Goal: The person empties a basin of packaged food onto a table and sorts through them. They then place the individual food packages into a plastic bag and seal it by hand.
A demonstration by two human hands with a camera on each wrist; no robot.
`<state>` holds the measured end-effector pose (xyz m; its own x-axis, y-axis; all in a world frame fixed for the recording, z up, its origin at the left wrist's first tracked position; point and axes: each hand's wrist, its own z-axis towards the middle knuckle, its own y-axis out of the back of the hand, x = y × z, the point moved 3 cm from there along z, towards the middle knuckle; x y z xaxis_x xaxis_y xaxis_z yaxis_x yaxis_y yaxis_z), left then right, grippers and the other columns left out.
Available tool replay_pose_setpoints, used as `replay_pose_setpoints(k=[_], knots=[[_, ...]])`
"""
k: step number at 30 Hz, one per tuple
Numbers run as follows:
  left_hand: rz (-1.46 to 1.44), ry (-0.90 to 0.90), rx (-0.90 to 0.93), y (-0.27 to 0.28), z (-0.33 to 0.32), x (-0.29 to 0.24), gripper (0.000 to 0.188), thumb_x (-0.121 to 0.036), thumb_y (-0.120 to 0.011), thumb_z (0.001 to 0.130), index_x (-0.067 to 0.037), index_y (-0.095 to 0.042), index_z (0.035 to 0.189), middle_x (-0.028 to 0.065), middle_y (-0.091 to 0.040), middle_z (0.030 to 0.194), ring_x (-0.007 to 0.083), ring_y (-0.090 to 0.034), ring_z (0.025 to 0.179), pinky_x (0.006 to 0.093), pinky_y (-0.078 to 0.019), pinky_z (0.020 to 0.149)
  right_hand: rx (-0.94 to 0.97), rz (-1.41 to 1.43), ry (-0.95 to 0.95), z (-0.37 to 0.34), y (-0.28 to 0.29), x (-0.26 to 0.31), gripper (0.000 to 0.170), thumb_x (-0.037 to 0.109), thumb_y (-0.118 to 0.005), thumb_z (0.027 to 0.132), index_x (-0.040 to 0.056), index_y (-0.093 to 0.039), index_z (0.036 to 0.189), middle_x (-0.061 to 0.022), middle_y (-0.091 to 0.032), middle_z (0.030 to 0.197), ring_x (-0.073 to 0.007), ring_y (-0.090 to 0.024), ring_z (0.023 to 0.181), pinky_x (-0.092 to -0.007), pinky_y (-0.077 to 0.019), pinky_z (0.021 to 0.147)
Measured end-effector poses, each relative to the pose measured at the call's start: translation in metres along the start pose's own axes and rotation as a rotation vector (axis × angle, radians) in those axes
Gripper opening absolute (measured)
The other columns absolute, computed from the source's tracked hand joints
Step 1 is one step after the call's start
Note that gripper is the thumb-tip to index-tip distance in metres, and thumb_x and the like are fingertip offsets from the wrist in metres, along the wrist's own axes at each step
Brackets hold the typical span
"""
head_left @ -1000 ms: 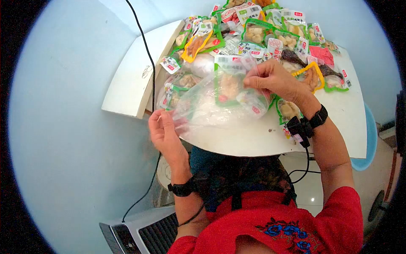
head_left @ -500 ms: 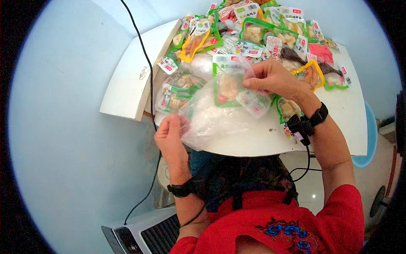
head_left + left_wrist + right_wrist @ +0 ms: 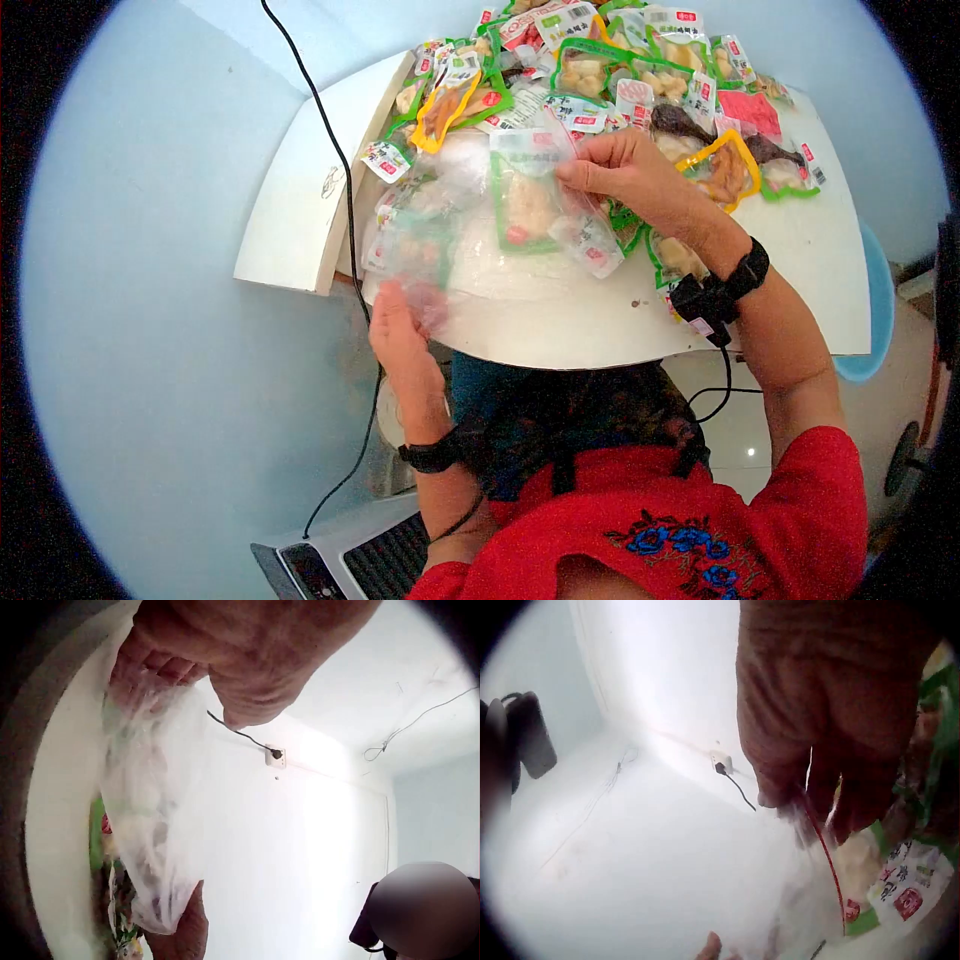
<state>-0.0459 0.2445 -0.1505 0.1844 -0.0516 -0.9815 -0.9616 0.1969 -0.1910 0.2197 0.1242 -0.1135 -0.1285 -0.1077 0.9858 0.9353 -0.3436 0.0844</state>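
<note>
A clear plastic bag spreads between the two hands above the front of the white table. My right hand pinches its upper edge between thumb and fingers. A thin red line runs along the bag below those fingers in the right wrist view. At the lower left, my left hand has its fingers extended against the film; the left wrist view shows them behind it, with the thumb apart. A green-edged food packet shows through or beside the film, near the right hand.
Many sealed food packets are heaped at the back of the table. A yellow-edged packet lies right of the right hand. A raised white panel and a hanging black cable are at left. A blue basin is beyond the right edge.
The left hand's curled fingers have straightened and lie against the bag, whose left side has slackened. The right hand keeps its pinch, shifting slightly left in view.
</note>
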Motion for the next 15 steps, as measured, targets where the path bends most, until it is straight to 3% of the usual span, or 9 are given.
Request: replay_pose_setpoints(k=[2, 8, 14, 15], knots=[[0.129, -0.063, 0.033, 0.001, -0.005, 0.005, 0.018, -0.020, -0.062, 0.096, -0.003, -0.062, 0.098, 0.0009, -0.062, 0.079, 0.0085, -0.057, 0.068, 0.0221, -0.0471, 0.060, 0.004, 0.025, -0.025, 0.001, 0.000, -0.004, 0.028, 0.026, -0.065, 0.093, 0.0038, -0.067, 0.076, 0.0054, -0.056, 0.061, -0.0015, -0.046, 0.054, -0.0198, -0.0353, 0.049], [0.076, -0.137, -0.061, 0.021, 0.005, 0.010, 0.013, -0.017, -0.066, 0.093, -0.005, -0.060, 0.091, -0.0017, -0.060, 0.078, 0.0048, -0.051, 0.066, 0.0201, -0.0384, 0.052, -0.009, -0.061, -0.106, 0.000, -0.002, -0.007, 0.025, 0.025, -0.067, 0.092, 0.0048, -0.065, 0.077, 0.0043, -0.056, 0.057, -0.0028, -0.049, 0.045, -0.0196, -0.0359, 0.041], [0.323, -0.131, -0.172, 0.032, 0.000, 0.009, 0.015, -0.016, -0.067, 0.091, -0.003, -0.062, 0.097, 0.0000, -0.060, 0.080, 0.0066, -0.052, 0.068, 0.0216, -0.0410, 0.056, 0.036, -0.014, -0.230, -0.005, -0.009, -0.011, 0.022, 0.020, -0.070, 0.088, 0.0027, -0.063, 0.076, -0.0001, -0.058, 0.054, -0.0081, -0.057, 0.041, -0.0198, -0.0375, 0.035], [0.514, -0.267, -0.219, 0.034, -0.001, 0.004, 0.016, -0.015, -0.067, 0.090, -0.002, -0.062, 0.098, 0.0013, -0.060, 0.079, 0.0080, -0.052, 0.067, 0.0222, -0.0413, 0.056, 0.048, -0.005, -0.239, -0.005, -0.010, -0.012, 0.022, 0.019, -0.070, 0.088, 0.0020, -0.063, 0.076, -0.0011, -0.059, 0.054, -0.0090, -0.058, 0.040, -0.0199, -0.0379, 0.034]])
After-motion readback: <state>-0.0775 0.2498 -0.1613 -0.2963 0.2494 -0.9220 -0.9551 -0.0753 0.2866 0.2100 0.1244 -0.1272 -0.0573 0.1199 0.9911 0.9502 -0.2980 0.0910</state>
